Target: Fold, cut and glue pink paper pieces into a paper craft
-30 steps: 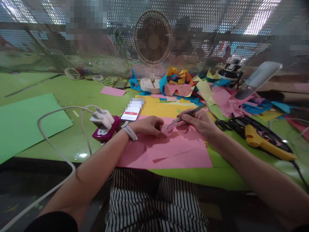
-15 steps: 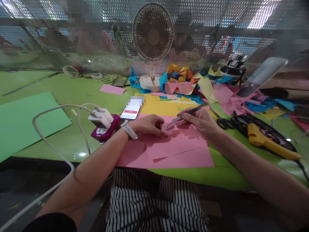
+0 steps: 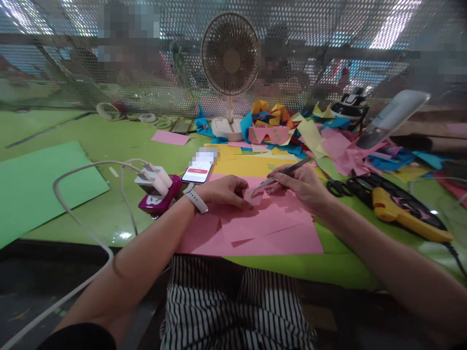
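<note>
My left hand (image 3: 231,191) is closed on the left edge of a small pink paper piece (image 3: 257,195) that carries tiny green spots. In my right hand (image 3: 297,182) is a pair of grey tweezers (image 3: 280,173), held like a pen. The bent tip of the tweezers meets the pink piece close to a green spot; whether anything sits between the tips is too small to tell. Beneath both hands lie overlapping pink paper sheets (image 3: 270,240), with yellow paper (image 3: 251,165) behind them.
Left of my hands are a phone (image 3: 197,171), a purple power adapter (image 3: 166,197) with white cables, and a green sheet (image 3: 47,180). Black scissors (image 3: 339,187) and a yellow glue gun (image 3: 404,214) lie right. Behind stand a fan (image 3: 230,61) and a heap of coloured paper scraps (image 3: 337,146).
The view has tilted slightly, so everything sits a little lower. Both hands keep nearly the same place, with the tweezers' tip still at the pink piece.
</note>
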The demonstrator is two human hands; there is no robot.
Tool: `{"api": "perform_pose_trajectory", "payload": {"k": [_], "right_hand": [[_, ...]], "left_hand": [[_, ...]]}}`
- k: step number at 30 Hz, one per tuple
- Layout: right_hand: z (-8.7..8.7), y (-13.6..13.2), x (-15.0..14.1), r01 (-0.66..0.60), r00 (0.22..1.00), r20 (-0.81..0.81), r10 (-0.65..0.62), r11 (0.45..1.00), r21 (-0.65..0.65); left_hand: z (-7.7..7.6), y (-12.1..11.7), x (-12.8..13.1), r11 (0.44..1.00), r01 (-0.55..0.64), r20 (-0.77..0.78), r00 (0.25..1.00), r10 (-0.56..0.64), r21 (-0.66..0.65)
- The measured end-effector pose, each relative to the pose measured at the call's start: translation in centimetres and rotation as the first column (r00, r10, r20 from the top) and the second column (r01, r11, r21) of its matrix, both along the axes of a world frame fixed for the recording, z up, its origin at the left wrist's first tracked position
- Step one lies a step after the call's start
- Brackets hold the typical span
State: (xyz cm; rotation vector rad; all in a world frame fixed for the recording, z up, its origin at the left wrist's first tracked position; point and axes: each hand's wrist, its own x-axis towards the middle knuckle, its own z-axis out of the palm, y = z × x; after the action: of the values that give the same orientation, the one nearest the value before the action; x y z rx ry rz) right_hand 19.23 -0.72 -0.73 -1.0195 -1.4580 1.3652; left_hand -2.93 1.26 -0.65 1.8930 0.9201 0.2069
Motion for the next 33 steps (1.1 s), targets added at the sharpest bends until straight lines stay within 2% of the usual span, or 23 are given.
{"api": "perform_pose_trajectory", "payload": {"k": [13,19,33], "right_hand": [[0.39,0.15,0.1,-0.06,0.994,0.092,0.051,0.993,0.101],[0.34,0.32,0.06,-0.076,0.995,0.07,0.07,0.994,0.081],[1.01,0.1,-0.2,-0.073,0.985,0.165,0.045,0.983,0.169]], "left_hand": [[-0.08,-0.07,0.01,1.0,0.02,0.022,1.0,-0.02,-0.008],[-0.24,-0.11,0.02,0.998,0.02,0.077,0.997,-0.016,-0.052],[-0.44,-0.1,-0.06,0.996,0.034,0.107,0.994,-0.025,-0.081]]}}
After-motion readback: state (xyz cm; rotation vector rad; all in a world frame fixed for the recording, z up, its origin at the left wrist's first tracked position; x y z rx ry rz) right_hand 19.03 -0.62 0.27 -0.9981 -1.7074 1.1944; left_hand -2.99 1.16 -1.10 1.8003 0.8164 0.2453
